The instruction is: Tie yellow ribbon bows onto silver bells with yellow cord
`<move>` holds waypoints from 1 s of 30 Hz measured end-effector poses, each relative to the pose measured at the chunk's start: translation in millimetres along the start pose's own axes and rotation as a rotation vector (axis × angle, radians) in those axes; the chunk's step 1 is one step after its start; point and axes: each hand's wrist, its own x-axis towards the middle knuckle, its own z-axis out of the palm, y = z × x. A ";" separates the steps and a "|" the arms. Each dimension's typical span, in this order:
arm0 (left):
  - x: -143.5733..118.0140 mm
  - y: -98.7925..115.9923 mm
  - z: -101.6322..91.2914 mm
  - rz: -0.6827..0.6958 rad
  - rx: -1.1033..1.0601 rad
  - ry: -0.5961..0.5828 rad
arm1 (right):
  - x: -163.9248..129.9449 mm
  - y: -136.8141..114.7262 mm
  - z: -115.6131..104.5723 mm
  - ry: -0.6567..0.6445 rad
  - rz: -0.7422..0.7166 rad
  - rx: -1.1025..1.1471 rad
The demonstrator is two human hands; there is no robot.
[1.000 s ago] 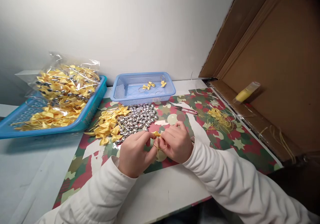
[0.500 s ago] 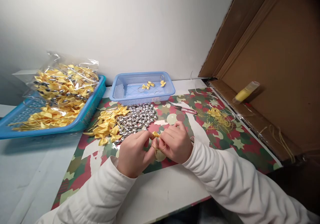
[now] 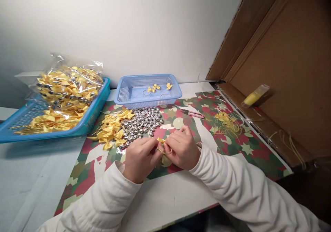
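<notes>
While both hands [image 3: 139, 157] [image 3: 182, 151] pinch the bow [image 3: 161, 140] shut-fingered, a slack grip could drop it toward twelve o'clock's beads [image 3: 143, 121].

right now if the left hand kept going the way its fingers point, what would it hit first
The left hand points right, across the small yellow bow it pinches, so it would likely meet the right hand first; the two hands are almost touching, though depth is hard to judge.

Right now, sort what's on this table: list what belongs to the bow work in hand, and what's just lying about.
In use:
left hand and right hand, both pinching the yellow bow
loose bow pile
silver beads
small blue basket holding a few bows

Lying about:
snips
thread scraps
yellow tube
cardboard box
</notes>
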 end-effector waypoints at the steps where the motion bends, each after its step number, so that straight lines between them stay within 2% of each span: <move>1: -0.3 0.4 0.6 -0.006 0.001 0.017 | 0.1 -0.3 -0.4 -0.010 0.009 0.001; 7: 0.4 5.1 0.1 -0.057 -0.035 0.033 | -0.6 0.1 -1.5 -0.020 0.042 0.001; 9: 2.3 5.0 -3.2 -0.068 -0.099 -0.003 | -0.8 2.0 -1.8 -0.023 0.038 0.013; 11: 5.2 2.6 -7.8 -0.088 -0.209 -0.089 | -0.7 4.8 -2.7 -0.045 0.035 0.017; 13: 8.6 -1.9 -12.4 -0.183 -0.312 -0.134 | -0.3 7.8 -4.2 -0.068 0.025 0.014; 15: 11.5 -6.3 -15.3 -0.317 -0.405 -0.105 | 0.3 10.0 -5.7 -0.080 -0.001 0.016; 17: 13.5 -8.4 -15.9 -0.367 -0.512 -0.141 | 0.9 10.9 -6.8 -0.077 -0.039 0.026; 21: 14.0 -5.0 -13.1 -0.288 -0.652 -0.272 | 1.6 9.7 -7.2 -0.048 -0.083 0.037; 30: 7.0 -12.2 -8.4 -0.331 -0.700 -0.299 | 0.6 10.4 -9.0 -0.119 -0.075 0.080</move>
